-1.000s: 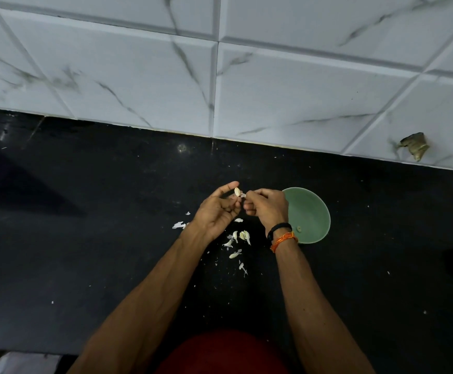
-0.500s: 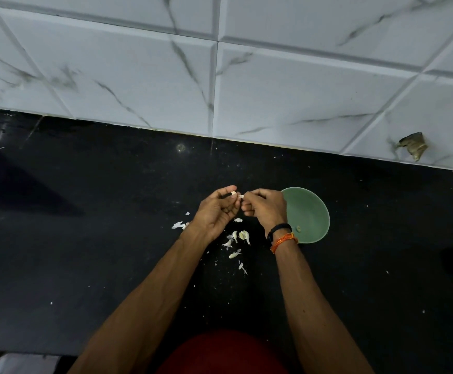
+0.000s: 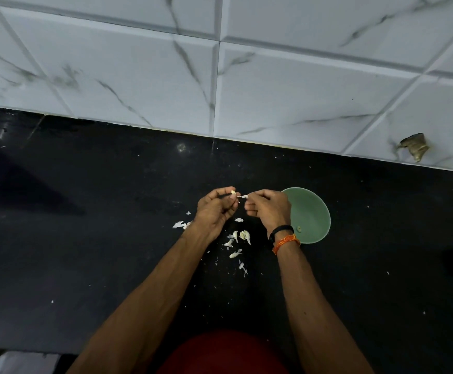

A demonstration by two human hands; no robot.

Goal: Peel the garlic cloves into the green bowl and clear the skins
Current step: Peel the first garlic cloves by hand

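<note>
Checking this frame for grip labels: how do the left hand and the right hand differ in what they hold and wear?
The left hand pinches a garlic clove; the right hand pinches a thin white bit, seemingly skin. The right wrist wears a black band and orange thread; the left wrist is bare. The right hand overlaps the green bowl; the left doesn't. Both hover above the counter.

The surface [image 3: 85, 225] under my arms is glossy black, flecked with white garlic skins [image 3: 237, 240]. My bowl [image 3: 311, 217] is pale green. The wall tiles [image 3: 139, 76] are white with grey marble veining. My wrist carries a black band [image 3: 280, 230] and an orange thread [image 3: 286, 242].
</note>
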